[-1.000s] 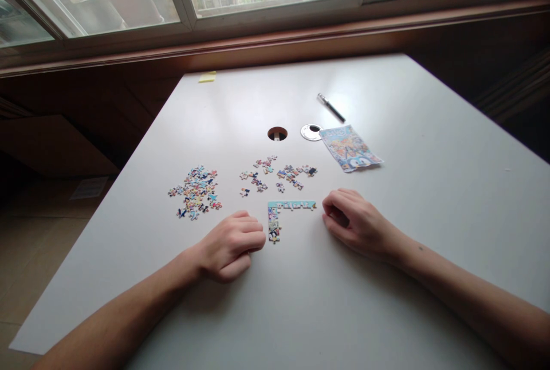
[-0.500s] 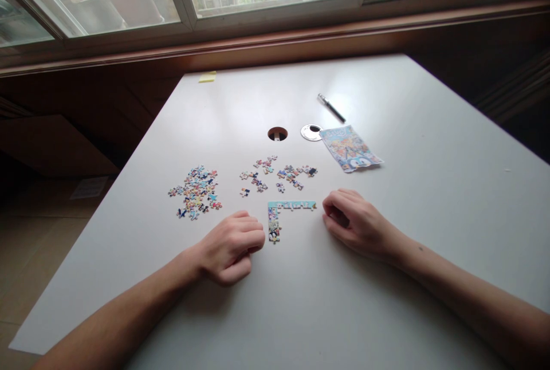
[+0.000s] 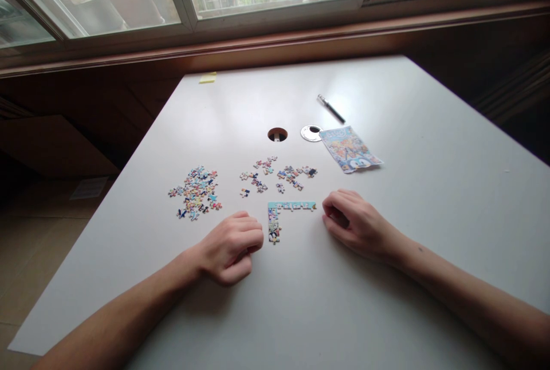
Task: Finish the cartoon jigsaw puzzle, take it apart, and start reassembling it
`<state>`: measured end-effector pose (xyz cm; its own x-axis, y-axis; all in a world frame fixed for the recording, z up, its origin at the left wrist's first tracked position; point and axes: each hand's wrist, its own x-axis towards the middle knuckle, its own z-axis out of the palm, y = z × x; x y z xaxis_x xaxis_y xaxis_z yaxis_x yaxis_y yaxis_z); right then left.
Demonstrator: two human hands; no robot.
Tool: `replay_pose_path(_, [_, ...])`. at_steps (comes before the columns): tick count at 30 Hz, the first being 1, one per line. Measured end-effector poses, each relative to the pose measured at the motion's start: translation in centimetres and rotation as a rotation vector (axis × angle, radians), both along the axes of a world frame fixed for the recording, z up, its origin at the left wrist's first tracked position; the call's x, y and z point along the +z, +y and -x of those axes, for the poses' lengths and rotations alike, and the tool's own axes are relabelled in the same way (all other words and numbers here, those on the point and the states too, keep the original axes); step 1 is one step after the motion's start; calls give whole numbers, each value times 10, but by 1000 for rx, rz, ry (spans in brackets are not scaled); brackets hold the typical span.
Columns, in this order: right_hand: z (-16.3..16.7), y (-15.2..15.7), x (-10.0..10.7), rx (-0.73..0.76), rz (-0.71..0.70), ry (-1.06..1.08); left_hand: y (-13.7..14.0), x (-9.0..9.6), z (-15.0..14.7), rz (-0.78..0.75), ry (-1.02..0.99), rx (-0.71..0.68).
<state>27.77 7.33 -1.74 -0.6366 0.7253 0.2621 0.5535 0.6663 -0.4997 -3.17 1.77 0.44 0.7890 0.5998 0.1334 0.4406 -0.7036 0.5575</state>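
Note:
Joined jigsaw pieces [image 3: 274,225] form an L-shaped corner on the table, with a light blue strip along the top and a column down the left. My left hand [image 3: 234,247] rests as a loose fist just left of that column, apart from it. Across from it, my right hand [image 3: 354,221] lies curled on its side, a little right of the strip's end. Its hollow shows nothing held, and nothing shows in the left fist either. Beyond my hands lie small groups of loose puzzle pieces [image 3: 291,173]. A larger pile of pieces [image 3: 200,189] spreads at the left.
A creased picture sheet [image 3: 350,149] lies behind my right hand, touching a round metal cover [image 3: 310,133]. Left of the cover is a round hole [image 3: 277,134] in the white table [image 3: 429,187]. Farther back are a pen [image 3: 332,109] and a yellow sticky note [image 3: 207,78].
My left hand has shifted very slightly left, away from the joined pieces. My right hand and the puzzle pieces stay in place.

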Motion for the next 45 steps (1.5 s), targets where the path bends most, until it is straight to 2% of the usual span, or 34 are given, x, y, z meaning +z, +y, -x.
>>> replay_pose_path(15, [0, 0, 1, 5, 7, 2, 0, 1, 0, -3, -48, -12])
replay_pose_path(24, [0, 0, 0, 4, 11, -3, 0, 1, 0, -33, 3, -20])
replay_pose_path(45, [-1, 0, 0, 5, 2, 3, 0, 0, 1, 3, -38, -18])
